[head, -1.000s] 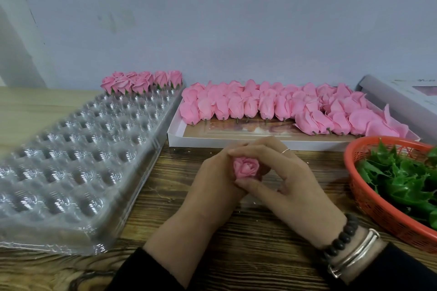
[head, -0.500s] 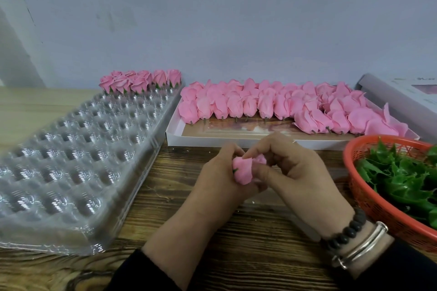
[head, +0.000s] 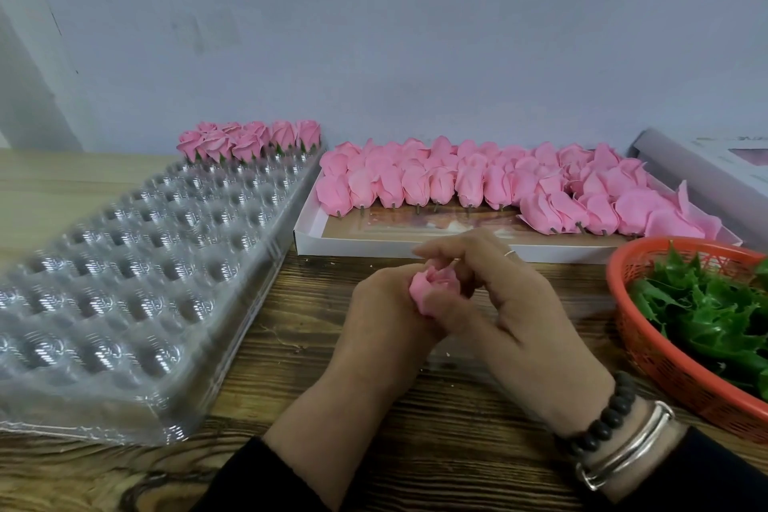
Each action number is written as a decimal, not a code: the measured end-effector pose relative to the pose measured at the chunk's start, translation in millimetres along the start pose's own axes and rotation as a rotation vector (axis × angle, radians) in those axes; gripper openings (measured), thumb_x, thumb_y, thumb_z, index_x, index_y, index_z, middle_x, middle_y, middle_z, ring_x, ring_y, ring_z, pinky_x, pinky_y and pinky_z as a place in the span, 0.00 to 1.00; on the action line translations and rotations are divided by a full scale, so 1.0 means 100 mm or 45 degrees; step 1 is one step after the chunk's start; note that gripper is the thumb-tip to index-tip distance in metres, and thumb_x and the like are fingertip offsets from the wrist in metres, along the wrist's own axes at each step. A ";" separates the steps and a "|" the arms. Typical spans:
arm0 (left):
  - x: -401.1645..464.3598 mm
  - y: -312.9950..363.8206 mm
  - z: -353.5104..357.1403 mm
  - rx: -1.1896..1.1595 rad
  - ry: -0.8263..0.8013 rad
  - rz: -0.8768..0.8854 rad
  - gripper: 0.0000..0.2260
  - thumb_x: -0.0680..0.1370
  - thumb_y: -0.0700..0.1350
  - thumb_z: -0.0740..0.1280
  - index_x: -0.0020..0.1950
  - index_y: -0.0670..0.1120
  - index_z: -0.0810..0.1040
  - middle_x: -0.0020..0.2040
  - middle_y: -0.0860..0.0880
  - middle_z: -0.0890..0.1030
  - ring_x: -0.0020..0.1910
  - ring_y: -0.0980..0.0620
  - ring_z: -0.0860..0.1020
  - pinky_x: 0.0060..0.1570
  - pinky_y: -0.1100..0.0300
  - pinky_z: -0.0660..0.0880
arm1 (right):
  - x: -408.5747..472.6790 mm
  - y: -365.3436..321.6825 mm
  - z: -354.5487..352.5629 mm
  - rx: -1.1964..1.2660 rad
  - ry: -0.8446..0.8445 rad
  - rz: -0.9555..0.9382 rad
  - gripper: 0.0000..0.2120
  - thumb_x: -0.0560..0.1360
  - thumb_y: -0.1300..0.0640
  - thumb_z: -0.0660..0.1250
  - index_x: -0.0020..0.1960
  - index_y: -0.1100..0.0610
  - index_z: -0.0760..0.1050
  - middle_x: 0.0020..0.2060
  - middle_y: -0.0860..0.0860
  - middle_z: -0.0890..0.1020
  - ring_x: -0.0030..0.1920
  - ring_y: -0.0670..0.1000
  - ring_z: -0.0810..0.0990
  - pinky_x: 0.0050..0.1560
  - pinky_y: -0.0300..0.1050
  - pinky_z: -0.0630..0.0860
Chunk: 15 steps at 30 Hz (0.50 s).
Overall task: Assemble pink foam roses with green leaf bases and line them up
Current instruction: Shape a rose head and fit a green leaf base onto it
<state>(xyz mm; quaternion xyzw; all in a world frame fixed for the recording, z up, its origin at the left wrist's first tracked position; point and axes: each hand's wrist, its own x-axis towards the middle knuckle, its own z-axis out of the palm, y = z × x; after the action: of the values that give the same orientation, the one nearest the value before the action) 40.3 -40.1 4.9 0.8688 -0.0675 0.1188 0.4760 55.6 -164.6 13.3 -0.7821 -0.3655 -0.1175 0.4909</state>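
Observation:
A pink foam rose [head: 428,288] is held between both hands above the wooden table, its base hidden. My left hand [head: 382,316] grips it from below and the left. My right hand [head: 498,295] pinches its petals from the right and above, fingers curled over the top. Several finished roses with green bases [head: 249,139] stand in a line at the far end of the clear plastic cell tray [head: 124,283]. Many unassembled pink rose heads [head: 498,183] lie in a white box [head: 316,237]. Green leaf bases [head: 706,312] fill an orange basket [head: 648,353] at right.
The wooden table [head: 436,449] runs along a pale wall. A white box lid [head: 706,166] lies at the far right behind the basket. The cell tray covers the left side; the rose box sits just beyond my hands.
The rose has turned in my hands from facing up to lying on its side. My right fingers have shifted over its top, and both hands have risen slightly.

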 end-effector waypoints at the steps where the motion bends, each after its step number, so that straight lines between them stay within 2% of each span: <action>1: 0.00 0.00 0.00 -0.027 0.003 0.023 0.15 0.71 0.37 0.70 0.34 0.57 0.74 0.32 0.55 0.79 0.34 0.63 0.77 0.33 0.73 0.71 | 0.00 0.00 0.02 -0.038 -0.003 -0.009 0.11 0.70 0.45 0.67 0.51 0.46 0.75 0.44 0.42 0.75 0.46 0.39 0.75 0.44 0.26 0.70; 4: 0.01 0.00 0.00 -0.127 0.014 0.008 0.06 0.69 0.34 0.71 0.39 0.44 0.80 0.37 0.46 0.82 0.40 0.50 0.80 0.39 0.56 0.77 | 0.02 0.01 0.03 -0.070 -0.006 -0.028 0.04 0.69 0.55 0.69 0.44 0.52 0.77 0.43 0.44 0.74 0.45 0.40 0.74 0.46 0.28 0.69; 6: 0.02 0.02 0.00 -0.223 -0.045 -0.054 0.11 0.67 0.31 0.71 0.47 0.38 0.78 0.43 0.41 0.82 0.46 0.43 0.80 0.46 0.49 0.77 | 0.03 0.01 -0.01 -0.059 -0.019 -0.032 0.03 0.70 0.57 0.68 0.43 0.55 0.78 0.42 0.45 0.75 0.45 0.41 0.75 0.47 0.30 0.70; 8: 0.02 0.01 -0.01 -0.258 -0.108 -0.089 0.15 0.66 0.31 0.71 0.50 0.39 0.76 0.45 0.42 0.81 0.46 0.46 0.80 0.46 0.53 0.78 | 0.03 0.01 -0.04 -0.065 -0.060 -0.042 0.02 0.71 0.58 0.69 0.43 0.56 0.79 0.42 0.46 0.75 0.46 0.43 0.75 0.48 0.33 0.71; 11: 0.02 -0.01 -0.03 -0.208 -0.197 -0.049 0.11 0.69 0.32 0.70 0.38 0.48 0.76 0.36 0.51 0.80 0.35 0.63 0.77 0.34 0.69 0.73 | 0.03 0.00 -0.05 -0.096 -0.114 -0.052 0.03 0.71 0.59 0.70 0.45 0.55 0.79 0.43 0.46 0.75 0.46 0.45 0.75 0.48 0.37 0.72; 12: 0.02 -0.02 -0.03 -0.173 -0.209 -0.028 0.13 0.70 0.33 0.70 0.35 0.51 0.75 0.34 0.53 0.78 0.33 0.65 0.76 0.33 0.73 0.71 | 0.02 -0.01 -0.05 -0.093 -0.095 -0.051 0.03 0.72 0.56 0.70 0.45 0.55 0.79 0.42 0.45 0.75 0.46 0.44 0.75 0.47 0.36 0.72; 15: 0.02 -0.02 0.02 -0.172 -0.154 0.039 0.12 0.70 0.37 0.71 0.34 0.53 0.75 0.31 0.56 0.79 0.34 0.63 0.77 0.36 0.71 0.71 | 0.04 -0.03 -0.05 -0.113 0.127 -0.074 0.12 0.74 0.48 0.61 0.50 0.52 0.78 0.43 0.44 0.77 0.46 0.42 0.75 0.47 0.31 0.69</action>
<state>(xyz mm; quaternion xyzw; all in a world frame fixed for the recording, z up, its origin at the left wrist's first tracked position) 43.1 -40.6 2.3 0.8390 -0.1172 0.0685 0.5269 57.2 -166.3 19.8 -0.7853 -0.3576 -0.1868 0.4697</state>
